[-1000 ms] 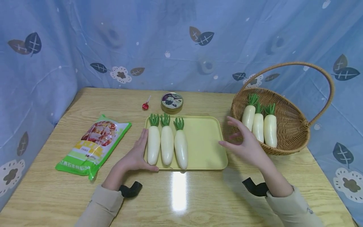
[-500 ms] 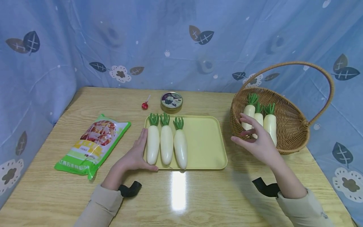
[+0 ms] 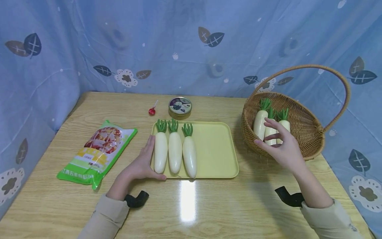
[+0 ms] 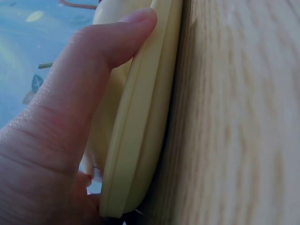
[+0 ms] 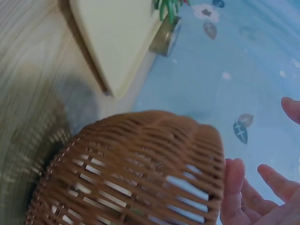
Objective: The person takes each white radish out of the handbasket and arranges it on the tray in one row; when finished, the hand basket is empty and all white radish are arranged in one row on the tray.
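Observation:
A yellow tray [image 3: 213, 149] lies mid-table with three white radishes [image 3: 175, 152], green tops pointing away, along its left side. My left hand [image 3: 142, 166] rests at the tray's near left corner. Its straight fingers lie along the left edge, and the thumb [image 4: 138, 21] touches the front rim in the left wrist view. My right hand [image 3: 285, 149] hovers at the front of a wicker basket [image 3: 308, 132], thumb and fingers apart and holding nothing. Inside the basket lean three more white radishes [image 3: 260, 124], two partly hidden behind that hand. In the right wrist view, fingertips [image 5: 234, 176] show beside the basket rim.
A green and white food bag [image 3: 98, 151] lies left of the tray. Behind the tray stand a round tin [image 3: 180, 108] and a red lollipop [image 3: 152, 111]. The basket's tall handle [image 3: 343, 83] arches over its opening. A blue curtain [image 3: 167, 43] encloses the table.
My right hand has moved rightward from the gap between tray and basket to in front of the basketed radishes. The left hand and the tray with its radishes stay put.

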Available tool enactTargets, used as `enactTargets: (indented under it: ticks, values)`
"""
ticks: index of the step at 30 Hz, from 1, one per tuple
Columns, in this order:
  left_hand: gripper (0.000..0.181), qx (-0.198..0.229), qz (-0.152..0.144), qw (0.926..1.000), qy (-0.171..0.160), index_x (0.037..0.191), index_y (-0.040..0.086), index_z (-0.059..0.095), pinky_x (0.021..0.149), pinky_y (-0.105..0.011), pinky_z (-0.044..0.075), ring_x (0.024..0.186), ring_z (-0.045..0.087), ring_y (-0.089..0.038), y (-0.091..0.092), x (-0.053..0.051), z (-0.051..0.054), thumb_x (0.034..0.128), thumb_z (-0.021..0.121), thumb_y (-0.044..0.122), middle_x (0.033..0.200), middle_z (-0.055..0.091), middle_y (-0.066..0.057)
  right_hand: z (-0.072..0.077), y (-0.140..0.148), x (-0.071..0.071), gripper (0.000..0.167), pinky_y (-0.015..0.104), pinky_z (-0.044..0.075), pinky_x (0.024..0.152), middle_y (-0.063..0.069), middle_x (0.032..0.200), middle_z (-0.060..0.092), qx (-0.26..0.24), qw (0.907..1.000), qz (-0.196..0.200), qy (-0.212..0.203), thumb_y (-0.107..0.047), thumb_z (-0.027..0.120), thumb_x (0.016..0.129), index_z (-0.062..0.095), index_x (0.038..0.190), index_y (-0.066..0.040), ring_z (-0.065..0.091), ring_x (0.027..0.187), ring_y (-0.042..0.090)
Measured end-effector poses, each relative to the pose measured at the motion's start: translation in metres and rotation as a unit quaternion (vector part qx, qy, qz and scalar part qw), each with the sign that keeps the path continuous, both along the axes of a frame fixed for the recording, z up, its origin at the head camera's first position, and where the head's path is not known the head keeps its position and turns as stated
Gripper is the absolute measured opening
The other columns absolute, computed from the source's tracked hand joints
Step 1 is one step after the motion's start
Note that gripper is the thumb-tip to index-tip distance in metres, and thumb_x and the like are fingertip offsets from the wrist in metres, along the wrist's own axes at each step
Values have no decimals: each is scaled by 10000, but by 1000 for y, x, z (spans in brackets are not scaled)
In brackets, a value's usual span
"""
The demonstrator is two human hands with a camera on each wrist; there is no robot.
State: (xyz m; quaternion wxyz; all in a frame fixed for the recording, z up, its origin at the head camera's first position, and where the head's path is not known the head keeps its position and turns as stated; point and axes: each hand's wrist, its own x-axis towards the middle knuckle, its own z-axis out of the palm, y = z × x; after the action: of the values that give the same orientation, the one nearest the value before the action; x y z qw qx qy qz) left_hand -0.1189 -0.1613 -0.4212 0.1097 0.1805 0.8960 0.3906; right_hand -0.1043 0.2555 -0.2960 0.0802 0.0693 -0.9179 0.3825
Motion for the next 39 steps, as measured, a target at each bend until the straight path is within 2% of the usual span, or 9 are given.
enactTargets:
  ticks: [11, 20, 27, 33, 39]
  values:
    - [1449, 20, 17, 10000, 5, 1431, 23, -155, 1064, -565, 8, 1363, -84, -342, 1, 0, 0, 501, 863, 468, 1492, -164, -190, 0, 18, -5, 702, 96, 460, 621, 155, 1319, 436, -50, 9998, -175, -109, -213, 704, 808, 349, 1412, -173, 532, 805, -40]
    - [1449, 6, 10, 10000, -13, 1430, 21, -155, 1064, -566, 12, 1362, -82, -349, 0, 0, 0, 502, 859, 479, 1492, -167, -187, -2, 31, -11, 694, 199, 474, 493, 202, 1306, 430, 143, 9998, -134, 5, -214, 688, 824, 335, 1418, -154, 518, 757, -88]
    - [1448, -30, 32, 10000, 31, 1431, 22, -154, 1068, -558, 18, 1363, -81, -347, -1, 0, -1, 501, 859, 477, 1493, -162, -190, -5, 42, -20, 700, 170, 465, 510, 242, 1290, 424, 220, 9997, 75, 86, -183, 682, 828, 318, 1422, -123, 513, 760, -95]
    - [1454, 13, -6, 10000, -7, 1430, 25, -160, 1069, -555, 11, 1365, -92, -330, 0, 0, 0, 499, 858, 483, 1492, -165, -190, -8, 55, -27, 743, 141, 443, 548, 228, 1296, 441, 577, 9983, -45, -34, -232, 689, 820, 287, 1432, -105, 481, 765, -127]
    - [1456, -4, -10, 10000, 23, 1429, 20, -157, 1069, -554, 9, 1366, -90, -327, 0, 0, 0, 496, 857, 490, 1492, -166, -191, -10, 67, -31, 753, 169, 397, 574, 237, 1298, 435, 914, 9956, -106, -151, -280, 678, 826, 274, 1436, -102, 451, 761, -143]
